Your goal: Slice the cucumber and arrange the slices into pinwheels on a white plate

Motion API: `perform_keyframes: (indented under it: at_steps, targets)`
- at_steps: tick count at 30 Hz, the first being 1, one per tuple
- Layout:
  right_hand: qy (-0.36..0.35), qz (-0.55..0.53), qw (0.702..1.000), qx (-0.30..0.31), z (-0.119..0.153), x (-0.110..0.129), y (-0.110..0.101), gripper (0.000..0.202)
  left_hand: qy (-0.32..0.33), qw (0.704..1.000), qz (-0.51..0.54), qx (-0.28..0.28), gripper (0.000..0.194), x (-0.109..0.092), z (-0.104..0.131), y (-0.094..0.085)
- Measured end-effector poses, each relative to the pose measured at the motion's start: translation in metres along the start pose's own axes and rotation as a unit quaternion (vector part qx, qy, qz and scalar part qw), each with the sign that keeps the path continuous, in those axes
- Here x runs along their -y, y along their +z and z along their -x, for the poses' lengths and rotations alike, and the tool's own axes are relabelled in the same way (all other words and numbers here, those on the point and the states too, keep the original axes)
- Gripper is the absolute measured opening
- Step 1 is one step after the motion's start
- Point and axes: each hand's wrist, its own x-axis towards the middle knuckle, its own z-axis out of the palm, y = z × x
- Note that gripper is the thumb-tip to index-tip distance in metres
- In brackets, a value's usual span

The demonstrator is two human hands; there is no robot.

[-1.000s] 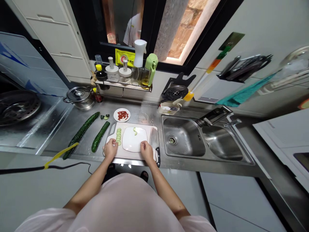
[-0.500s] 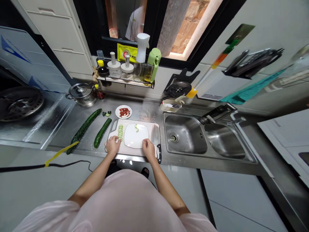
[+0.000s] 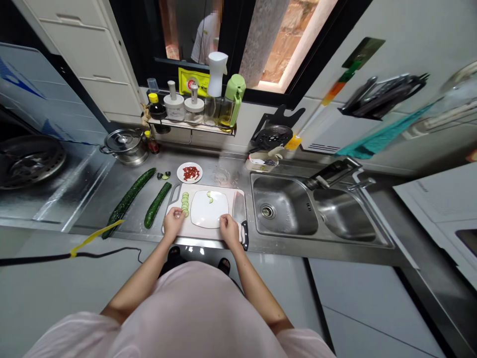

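A row of overlapping cucumber slices (image 3: 185, 200) lies along the left part of the white cutting board (image 3: 208, 236). At the row's near end my left hand (image 3: 173, 223) has thumb and fingers closed on the lowest slice. My right hand (image 3: 229, 230) rests by the near right corner of a white square plate (image 3: 209, 214); its fingers are curled together, and what they hold, if anything, is hidden. Two cucumber pieces (image 3: 210, 198) lie near the plate's far edge. A knife (image 3: 245, 233) with a black handle lies along the board's right side.
Left of the board lie a long cucumber (image 3: 130, 199), a shorter cucumber (image 3: 158, 205) and some cucumber ends (image 3: 164, 175). A small plate (image 3: 190, 165) of chopped red pieces stands behind. To the right is a double sink (image 3: 285, 228); a seasoning shelf (image 3: 192, 124) hangs above.
My left hand has shifted slightly at the near end of the slices. My right hand stays by the plate corner. The view has turned slightly to the right.
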Motion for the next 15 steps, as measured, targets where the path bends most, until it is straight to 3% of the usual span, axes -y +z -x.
perform_keyframes:
  at_steps: [6,15]
  targets:
    - [-0.028,-0.047,0.998,-0.021,-0.007,0.020,-0.005,0.024,-0.003,0.979,0.202,0.022,0.031,-0.029,-0.007,-0.001]
    - [-0.080,-0.142,0.986,-0.037,-0.026,0.083,-0.030,0.022,0.055,0.958,0.267,0.085,0.029,-0.096,0.007,-0.005]
